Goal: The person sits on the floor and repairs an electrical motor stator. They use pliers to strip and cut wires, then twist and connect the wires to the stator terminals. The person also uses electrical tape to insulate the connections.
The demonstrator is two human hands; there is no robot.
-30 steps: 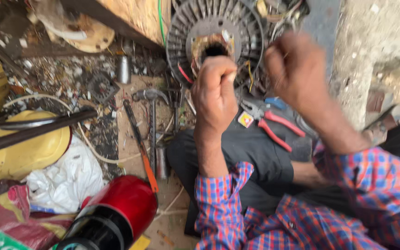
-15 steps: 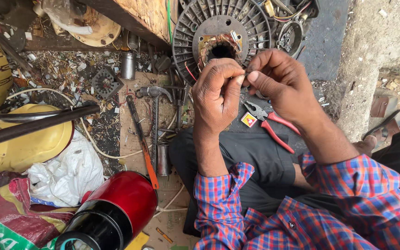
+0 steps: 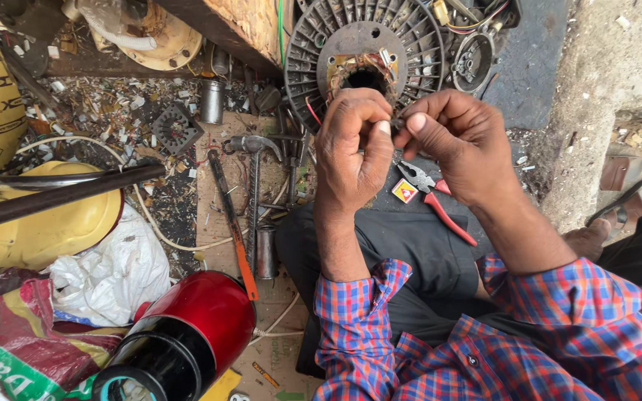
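Far left, a yellow rounded plastic shell (image 3: 35, 223) lies under a dark metal bar (image 3: 61, 194) that crosses it at a slant. Below them sit a crumpled white plastic bag (image 3: 113, 275), a red-and-green printed sack (image 3: 16, 341) and a glossy red cylinder with a black end (image 3: 180, 338) lying on its side. Beyond, the ground is strewn with small white and metal scraps, among them a square grey grille plate (image 3: 176, 128) and a short metal cylinder (image 3: 212, 100).

On a brown piece of cardboard (image 3: 276, 349) rest a steel hammer with a metal handle (image 3: 253, 186) and, just beside it, a long tool with an orange handle (image 3: 235, 230), lying slantwise. A second small metal cylinder (image 3: 265, 252) stands near the hammer's handle end.

Toward the middle, a round dark-grey ribbed motor housing with a central hole (image 3: 365, 59) lies at the top — the hands work just in front of it. The left hand (image 3: 351, 148) is curled, thumb and fingers pinched closed on a small dark piece (image 3: 397, 122) too tiny to make out. The right hand (image 3: 462, 148) meets it from the other side, thumb and forefinger pinching the same small piece, so both hands grip it between them above the lap.

Under the right hand, red-handled pliers (image 3: 440, 200) lie on the dark grey trousers (image 3: 410, 245), just beside a small yellow-and-red box (image 3: 404, 191). Both forearms come out of rolled red-and-blue checked sleeves (image 3: 440, 341). At the far right, a sandalled foot (image 3: 618, 200) rests by a rough concrete slab (image 3: 611, 82).
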